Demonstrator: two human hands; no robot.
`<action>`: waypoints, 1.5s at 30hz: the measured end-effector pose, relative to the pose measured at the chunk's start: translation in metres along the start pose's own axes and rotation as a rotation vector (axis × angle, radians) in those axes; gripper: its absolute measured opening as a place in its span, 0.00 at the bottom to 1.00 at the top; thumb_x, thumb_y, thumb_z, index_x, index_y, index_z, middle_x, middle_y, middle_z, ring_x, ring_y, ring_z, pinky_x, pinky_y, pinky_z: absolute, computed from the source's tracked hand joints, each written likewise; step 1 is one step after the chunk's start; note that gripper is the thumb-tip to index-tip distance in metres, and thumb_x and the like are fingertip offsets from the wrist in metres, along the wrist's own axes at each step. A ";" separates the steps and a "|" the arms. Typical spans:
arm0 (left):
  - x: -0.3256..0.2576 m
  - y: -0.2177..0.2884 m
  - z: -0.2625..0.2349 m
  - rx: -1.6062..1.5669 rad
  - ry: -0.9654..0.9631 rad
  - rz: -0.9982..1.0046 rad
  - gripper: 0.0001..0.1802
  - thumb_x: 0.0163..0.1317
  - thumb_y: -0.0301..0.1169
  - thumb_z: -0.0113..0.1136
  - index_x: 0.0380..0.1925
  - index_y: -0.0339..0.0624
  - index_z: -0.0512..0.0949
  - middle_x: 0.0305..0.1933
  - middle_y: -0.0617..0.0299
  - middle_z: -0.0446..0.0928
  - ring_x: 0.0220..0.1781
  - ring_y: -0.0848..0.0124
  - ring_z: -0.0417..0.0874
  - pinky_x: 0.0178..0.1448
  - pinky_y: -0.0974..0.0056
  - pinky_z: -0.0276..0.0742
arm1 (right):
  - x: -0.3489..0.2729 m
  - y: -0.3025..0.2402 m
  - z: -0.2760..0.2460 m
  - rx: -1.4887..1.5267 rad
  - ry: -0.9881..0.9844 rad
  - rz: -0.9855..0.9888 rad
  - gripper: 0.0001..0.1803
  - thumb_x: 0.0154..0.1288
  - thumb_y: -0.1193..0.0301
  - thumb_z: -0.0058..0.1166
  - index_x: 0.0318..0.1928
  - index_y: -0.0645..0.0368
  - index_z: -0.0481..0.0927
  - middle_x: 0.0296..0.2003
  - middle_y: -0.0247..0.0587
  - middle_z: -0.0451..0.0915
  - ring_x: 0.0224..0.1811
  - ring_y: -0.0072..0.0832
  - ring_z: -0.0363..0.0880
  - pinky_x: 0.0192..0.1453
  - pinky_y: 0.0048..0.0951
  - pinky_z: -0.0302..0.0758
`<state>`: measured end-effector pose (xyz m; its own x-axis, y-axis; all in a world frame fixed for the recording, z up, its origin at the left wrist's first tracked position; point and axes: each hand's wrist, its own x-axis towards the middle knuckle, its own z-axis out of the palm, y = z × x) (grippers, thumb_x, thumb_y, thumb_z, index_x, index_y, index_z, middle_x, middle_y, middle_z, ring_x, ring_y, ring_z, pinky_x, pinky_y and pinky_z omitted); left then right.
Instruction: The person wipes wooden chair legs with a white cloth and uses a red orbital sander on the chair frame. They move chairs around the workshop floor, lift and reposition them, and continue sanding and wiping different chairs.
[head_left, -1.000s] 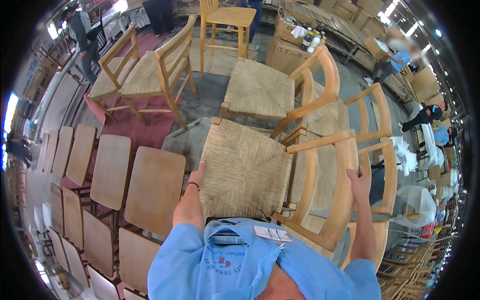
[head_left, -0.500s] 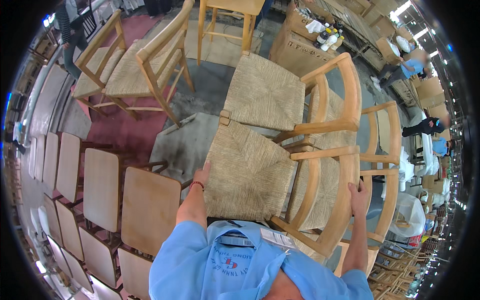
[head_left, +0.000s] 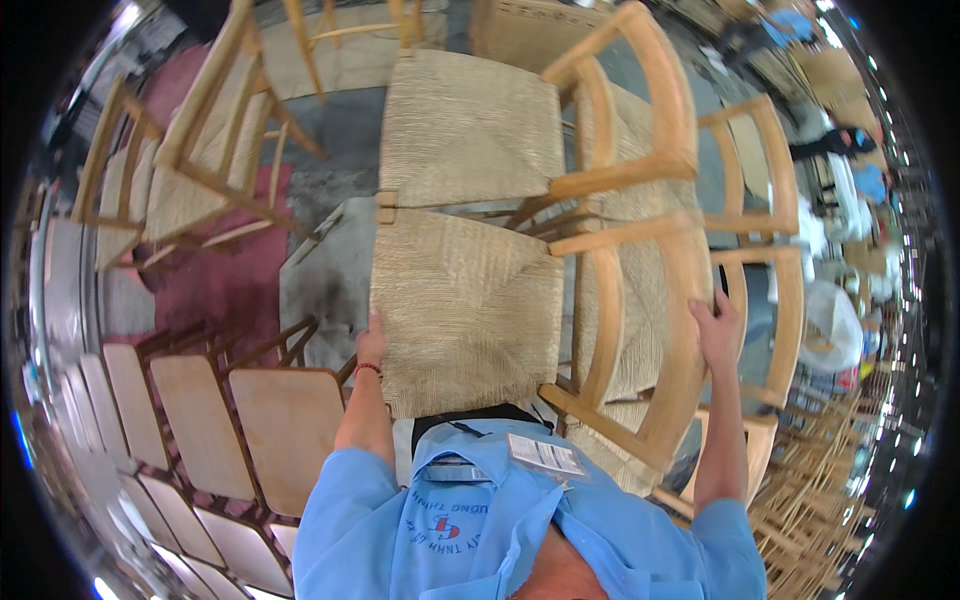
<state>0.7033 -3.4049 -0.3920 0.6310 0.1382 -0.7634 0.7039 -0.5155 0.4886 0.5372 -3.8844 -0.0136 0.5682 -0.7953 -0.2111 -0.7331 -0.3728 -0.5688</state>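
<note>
Directly before me is a light wooden chair (head_left: 470,310) with a woven cord seat, its curved backrest turned to my right. My left hand (head_left: 370,345) grips the seat's left edge; the fingertips are partly hidden beneath it. Around the outer rail of the backrest, my right hand (head_left: 714,330) is closed, thumb on the near side. A second woven-seat chair (head_left: 470,125) stands just beyond, close against the first. More chairs of this kind sit below and to the right, and another woven seat (head_left: 640,300) shows through the backrest.
On the left are rows of flat wooden panels (head_left: 285,430) on dark frames. Two woven chairs (head_left: 210,140) stand on a red mat (head_left: 235,275) at far left. A cardboard box (head_left: 530,30) lies ahead. A person in dark clothes (head_left: 835,143) is at far right.
My view has shifted, so the far chairs and box sit higher in the picture. The held chair appears slightly left and squarer to me; both hands keep their places on it.
</note>
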 end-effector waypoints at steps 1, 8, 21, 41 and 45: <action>0.004 -0.003 0.003 -0.028 -0.032 -0.009 0.51 0.64 0.67 0.43 0.51 0.16 0.74 0.56 0.34 0.76 0.63 0.48 0.75 0.66 0.56 0.66 | 0.004 0.001 -0.002 0.012 -0.032 -0.015 0.26 0.60 0.68 0.59 0.57 0.68 0.76 0.46 0.46 0.83 0.46 0.27 0.79 0.52 0.30 0.74; 0.028 -0.012 0.014 -0.080 -0.034 -0.112 0.56 0.62 0.71 0.40 0.57 0.18 0.70 0.61 0.39 0.74 0.64 0.52 0.74 0.64 0.61 0.67 | 0.026 0.038 -0.009 -0.118 0.011 -0.070 0.35 0.54 0.56 0.62 0.58 0.67 0.75 0.49 0.56 0.82 0.51 0.44 0.81 0.56 0.36 0.74; -0.006 0.008 0.041 -0.376 -0.200 -0.127 0.55 0.63 0.72 0.38 0.68 0.28 0.61 0.67 0.46 0.68 0.67 0.55 0.69 0.70 0.55 0.64 | 0.079 0.037 -0.004 -0.152 0.042 -0.140 0.37 0.53 0.50 0.63 0.58 0.64 0.77 0.43 0.55 0.84 0.48 0.44 0.83 0.55 0.36 0.75; -0.035 -0.001 -0.002 0.197 -0.088 -0.042 0.54 0.63 0.72 0.31 0.54 0.24 0.75 0.61 0.37 0.73 0.68 0.48 0.70 0.70 0.54 0.62 | 0.000 0.010 -0.026 -0.268 0.088 -0.134 0.31 0.64 0.62 0.55 0.63 0.68 0.70 0.55 0.56 0.77 0.58 0.43 0.74 0.63 0.36 0.68; -0.091 0.004 0.015 0.369 0.012 0.108 0.37 0.64 0.56 0.50 0.56 0.30 0.74 0.56 0.42 0.78 0.60 0.51 0.79 0.64 0.53 0.71 | -0.001 0.041 -0.041 -0.047 -0.098 -0.182 0.33 0.65 0.65 0.53 0.66 0.71 0.65 0.60 0.59 0.72 0.60 0.46 0.72 0.65 0.38 0.67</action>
<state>0.6440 -3.4322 -0.3263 0.7005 0.0755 -0.7097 0.4703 -0.7968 0.3794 0.4909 -3.9183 -0.0038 0.7248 -0.6633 -0.1861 -0.6306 -0.5299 -0.5671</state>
